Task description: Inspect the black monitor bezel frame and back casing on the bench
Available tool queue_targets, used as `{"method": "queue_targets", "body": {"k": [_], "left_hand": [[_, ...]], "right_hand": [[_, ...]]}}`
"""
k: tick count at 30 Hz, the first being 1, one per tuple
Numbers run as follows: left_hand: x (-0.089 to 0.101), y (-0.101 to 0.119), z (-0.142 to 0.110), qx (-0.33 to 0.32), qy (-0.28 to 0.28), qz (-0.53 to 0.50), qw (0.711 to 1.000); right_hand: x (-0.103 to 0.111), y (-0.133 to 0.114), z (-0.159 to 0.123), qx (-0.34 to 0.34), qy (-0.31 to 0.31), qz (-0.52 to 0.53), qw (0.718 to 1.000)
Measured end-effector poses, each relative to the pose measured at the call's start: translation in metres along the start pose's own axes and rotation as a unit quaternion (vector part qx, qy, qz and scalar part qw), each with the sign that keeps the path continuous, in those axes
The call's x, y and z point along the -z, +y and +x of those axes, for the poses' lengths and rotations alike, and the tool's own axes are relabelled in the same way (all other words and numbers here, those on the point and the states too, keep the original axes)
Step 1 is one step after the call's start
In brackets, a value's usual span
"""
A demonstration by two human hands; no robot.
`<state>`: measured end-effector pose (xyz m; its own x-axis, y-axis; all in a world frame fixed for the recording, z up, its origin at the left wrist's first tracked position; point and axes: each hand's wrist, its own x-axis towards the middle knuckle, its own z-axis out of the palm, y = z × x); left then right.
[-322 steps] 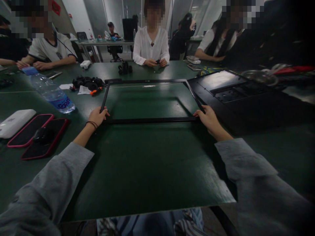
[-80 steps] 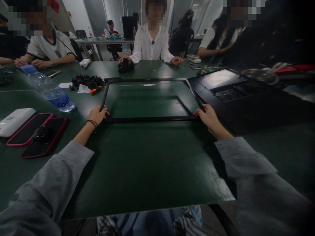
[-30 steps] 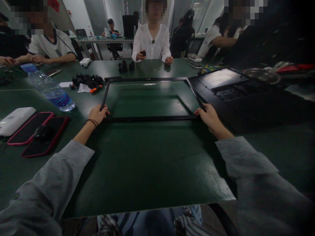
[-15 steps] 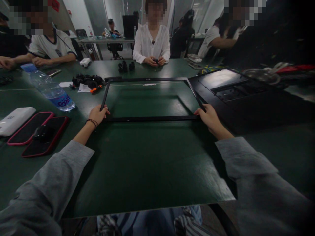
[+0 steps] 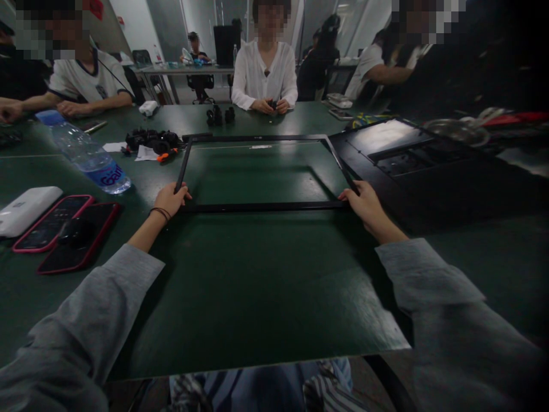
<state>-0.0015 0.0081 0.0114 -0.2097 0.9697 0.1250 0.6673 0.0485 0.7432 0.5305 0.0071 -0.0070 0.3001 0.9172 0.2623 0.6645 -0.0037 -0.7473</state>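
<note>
A thin black rectangular frame [image 5: 266, 207], like a screen bezel, is held out in front of me over the green table [image 5: 274, 286]. Its middle is hollow, and the tabletop shows through. My left hand [image 5: 170, 201] grips the near left corner, fingers closed around the edge. At the near right corner my right hand [image 5: 362, 201] pinches the frame the same way, thumb on the inner side. The frame's shadow falls on the tabletop beneath it. The far side of the frame reaches toward the table's middle.
Left of the frame are a tilted water bottle [image 5: 96, 157], red-edged phones [image 5: 79, 240], a white device [image 5: 30, 210] and a pile of black parts [image 5: 152, 140]. A large black panel [image 5: 429, 177] lies right. Across sits a person in white [image 5: 266, 74]; others sit around.
Both hands and the frame stay almost still. The screen of one phone on the left has lit up. The person across has shifted their hands slightly.
</note>
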Motion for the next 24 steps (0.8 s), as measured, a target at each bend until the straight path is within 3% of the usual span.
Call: {"method": "queue_targets", "body": {"k": [4,24], "left_hand": [[-0.0003,0.0014,-0.0009,0.004,0.001,-0.008,1.000],[-0.0003,0.0006,-0.0006,-0.001,0.003,0.009,1.000]], "right_hand": [[0.0001,-0.0033,-0.0008,-0.027,0.011,0.019,0.999],[0.0013,-0.0051,-0.0016,-0.022,0.013,0.032,0.999]]}}
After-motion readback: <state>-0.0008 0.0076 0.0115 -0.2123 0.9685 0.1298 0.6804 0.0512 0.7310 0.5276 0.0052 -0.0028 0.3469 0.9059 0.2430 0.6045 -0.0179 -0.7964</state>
